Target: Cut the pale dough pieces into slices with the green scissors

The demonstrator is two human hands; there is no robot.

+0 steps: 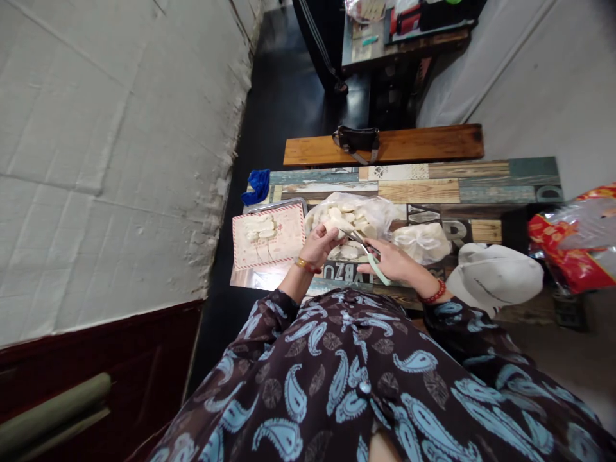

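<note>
My left hand [319, 248] pinches a pale, whitish piece [335, 224] over an open clear plastic bag [380, 210] of similar pieces. In my right hand [391, 260] are scissors with light green handles [378, 270], their blades pointing left toward the held piece. Left of the bag, a pink sheet with a striped border [243, 252] lies on a tray, with several whitish pieces [260, 226] near its upper part. Right of my right hand sits a knotted plastic bag [423, 242] with pale contents.
The patchwork table [418, 190] also holds a blue cloth [256, 187], a white cap [495, 276] and red packaging [577, 237]. Beyond it are a wooden bench [433, 143] with a black bag [359, 138], a person's leg [318, 45] and another table [366, 56].
</note>
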